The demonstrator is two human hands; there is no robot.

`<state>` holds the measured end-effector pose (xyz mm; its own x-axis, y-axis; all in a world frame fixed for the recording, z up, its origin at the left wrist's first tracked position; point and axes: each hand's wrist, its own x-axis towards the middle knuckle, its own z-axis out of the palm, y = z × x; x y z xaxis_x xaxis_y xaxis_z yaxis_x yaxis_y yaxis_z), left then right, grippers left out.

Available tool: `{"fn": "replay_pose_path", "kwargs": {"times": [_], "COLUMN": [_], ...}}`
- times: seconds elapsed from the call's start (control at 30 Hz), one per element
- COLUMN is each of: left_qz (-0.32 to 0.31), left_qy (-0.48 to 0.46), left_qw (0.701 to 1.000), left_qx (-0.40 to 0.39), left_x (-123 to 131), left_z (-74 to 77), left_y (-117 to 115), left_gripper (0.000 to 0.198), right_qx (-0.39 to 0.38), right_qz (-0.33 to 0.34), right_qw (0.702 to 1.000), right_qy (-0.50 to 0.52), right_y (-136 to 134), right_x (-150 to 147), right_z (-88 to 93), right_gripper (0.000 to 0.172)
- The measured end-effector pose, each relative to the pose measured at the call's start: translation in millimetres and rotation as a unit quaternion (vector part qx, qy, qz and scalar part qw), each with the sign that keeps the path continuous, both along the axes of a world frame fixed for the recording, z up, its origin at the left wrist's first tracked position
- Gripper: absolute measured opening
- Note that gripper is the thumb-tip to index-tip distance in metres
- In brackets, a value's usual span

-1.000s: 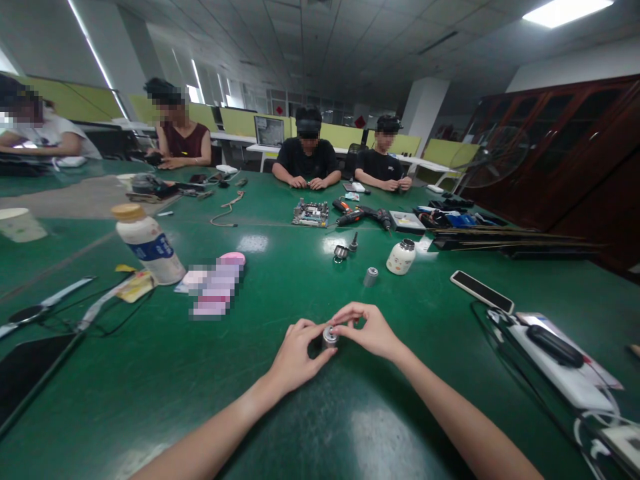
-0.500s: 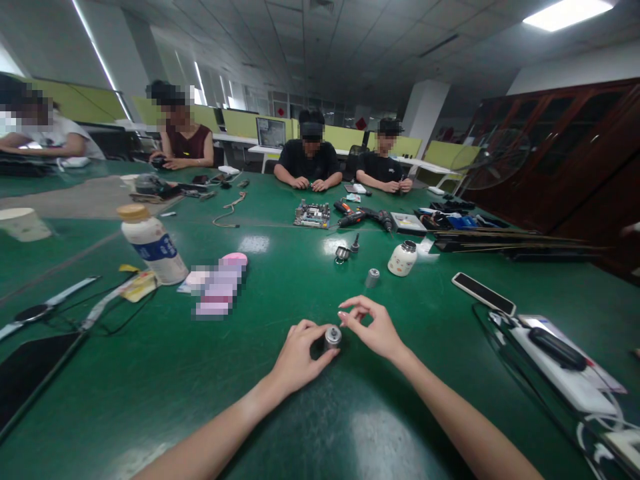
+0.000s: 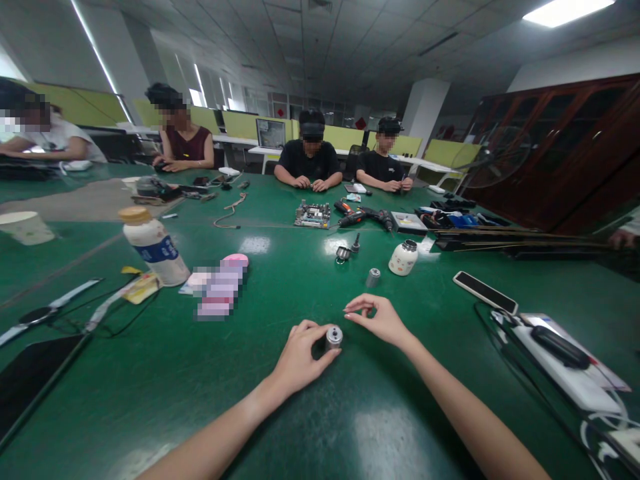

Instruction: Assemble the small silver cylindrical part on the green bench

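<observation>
Bare L hand (image 3: 299, 357) was curled round a short silver metal cylinder (image 3: 334, 341), held btwn thumb & fingers, long axis approx. upright. R hand (image 3: 379, 321) hung just right of it & slightly beyond, apart, fingertips nearly together; no way to tell if they held anything. L was nearer. Just past R hand, a second silver metal cylinder (image 3: 373, 277) stood on the glossy green tabletop (image 3: 280, 293).
</observation>
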<state>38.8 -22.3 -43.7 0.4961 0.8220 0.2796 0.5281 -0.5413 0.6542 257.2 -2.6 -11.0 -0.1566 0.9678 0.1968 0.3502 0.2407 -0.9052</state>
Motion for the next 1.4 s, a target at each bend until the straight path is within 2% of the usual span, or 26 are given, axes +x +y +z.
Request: {"fn": "replay_pose_path", "kwargs": {"times": [0.17, 0.3, 0.4, 0.5, 0.7, 0.9, 1.07, 1.17, 1.27, 1.4], "left_qz": [0.006, 0.001, 0.003, 0.003, -0.003, 0.000, 0.000, 0.000, -0.001, 0.005], "left_qy": [0.000, 0.003, 0.002, 0.000, -0.003, -0.009, -0.009, -0.010, -0.012, -0.015], "left_qw": [1.000, 1.000, 1.000, 1.000, 1.000, 1.000, 1.000, 1.000, 1.000, 1.000], "left_qx": [-0.006, -0.005, 0.000, 0.004, 0.013, 0.009, 0.007, 0.004, 0.004, 0.009], "left_x": [0, 0, 0, 0, 0, 0, 0, 0, 0, 0], "left_z": [1.9, 2.0, 0.4, -1.1, -0.9, -1.3, -1.5, -1.5, -1.9, -1.8], "left_y": [-1, -1, 0, 0, 0, 0, 0, 0, -1, -2], "left_gripper": [0.037, 0.037, 0.037, 0.036, 0.033, 0.032, 0.033, 0.034, 0.035, 0.032], "right_qx": [-0.047, -0.056, -0.056, -0.043, -0.017, -0.010, -0.011, -0.023, -0.034, -0.007], "right_qz": [0.018, 0.044, 0.029, 0.009, 0.056, 0.047, 0.048, 0.057, 0.030, 0.014], "right_qw": [0.998, 0.997, 0.998, 0.999, 0.998, 0.999, 0.999, 0.998, 0.999, 1.000], "right_qy": [-0.042, -0.033, -0.015, 0.005, 0.002, -0.017, -0.020, -0.004, 0.019, -0.008], "right_y": [14, 17, 15, 9, -15, -24, -21, -21, -22, -23], "right_x": [20, 23, 19, 9, -19, -31, -28, -28, -30, -30], "right_z": [-29.2, -39.1, -33.7, -19.1, 8.0, 8.8, 10.4, 8.5, 6.1, 8.2], "right_gripper": [0.029, 0.035, 0.032, 0.032, 0.030, 0.020, 0.020, 0.024, 0.030, 0.035]}}
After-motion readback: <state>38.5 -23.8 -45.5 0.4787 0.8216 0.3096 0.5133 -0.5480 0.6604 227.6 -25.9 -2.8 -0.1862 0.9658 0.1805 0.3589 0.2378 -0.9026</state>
